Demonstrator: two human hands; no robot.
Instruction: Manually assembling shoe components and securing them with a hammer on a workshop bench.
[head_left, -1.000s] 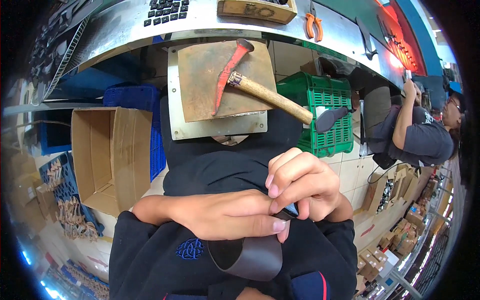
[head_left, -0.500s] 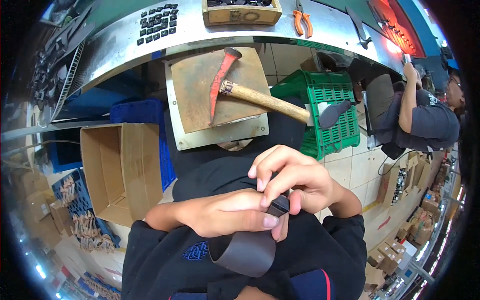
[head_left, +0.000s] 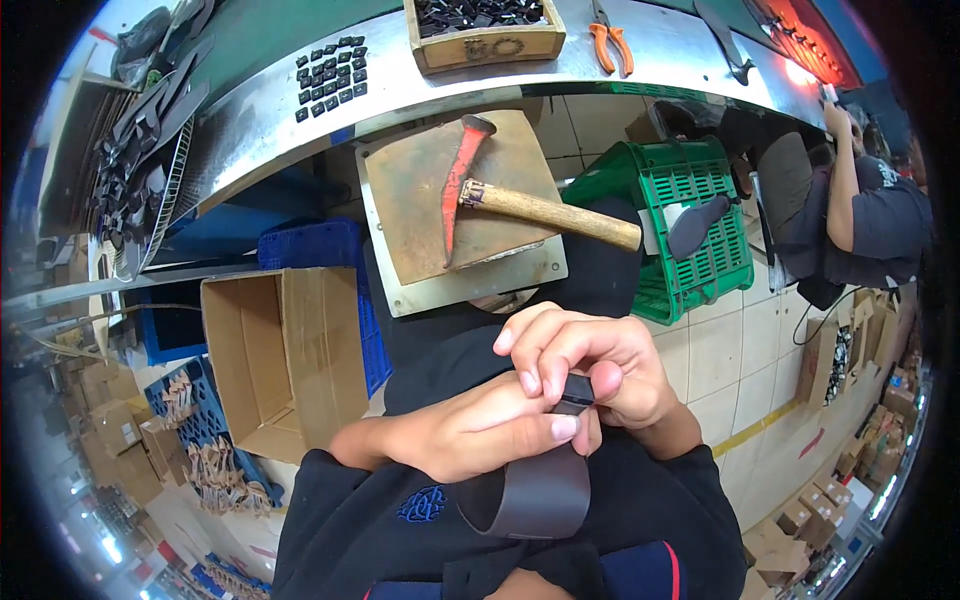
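Note:
A dark brown strap (head_left: 540,497), bent into a wide loop, hangs below my hands in front of my chest. My left hand (head_left: 480,425) is closed on it, thumb stretched along its upper part. At the strap's upper end is a small black block-like piece (head_left: 575,392). My right hand (head_left: 600,365) pinches at this piece with thumb and fingers, its fingertips meeting those of the left. Whether the piece is fixed to the strap cannot be made out. Beyond my hands, a red-headed hammer (head_left: 545,214) with a wooden handle lies on a worn square board (head_left: 400,190).
Small black pieces (head_left: 332,75) stand in rows on the metal bench, beside a wooden box (head_left: 490,50) of similar pieces and orange-handled pliers (head_left: 610,50). A cardboard box (head_left: 325,360) stands left, a green crate (head_left: 690,285) right. Another person (head_left: 870,210) sits at far right.
The view has shifted, so the surroundings sit further right and lower. Both hands keep their hold on the strap, and the black piece has turned slightly between the fingers.

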